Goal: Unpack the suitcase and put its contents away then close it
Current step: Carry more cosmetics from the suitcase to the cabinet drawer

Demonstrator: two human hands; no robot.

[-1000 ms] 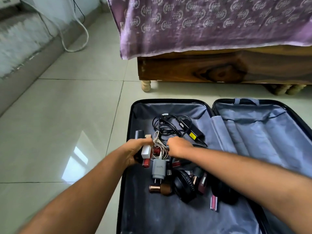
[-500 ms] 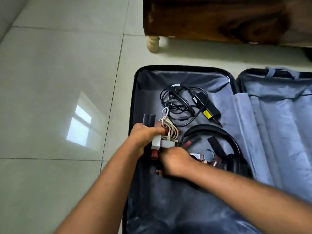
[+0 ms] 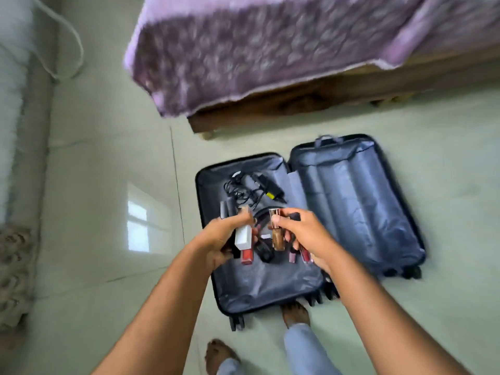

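While suitcase (image 3: 359,201) lies open near bed (image 3: 297,98) | left hand (image 3: 224,239) grips white box (image 3: 242,236) | right hand (image 3: 303,234) pinches brown bottle (image 3: 278,236) | floor (image 3: 113,147) left wide open

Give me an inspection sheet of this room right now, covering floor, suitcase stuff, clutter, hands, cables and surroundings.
Surface: pale tiled floor, glossy, with a window reflection.
Job's things: suitcase lies open flat; its right half shows only lining, its left half holds leftovers.
Clutter: black headphones and small cosmetic tubes, blurred, in the left half.
Grippers: left hand grips a white box and a red tube; right hand grips a brown bottle and more tubes.
Cables: black charger cable coiled at the far end of the left half; white cord by the wall.
Surroundings: bed with purple cover; the person's bare feet at the suitcase's near edge.
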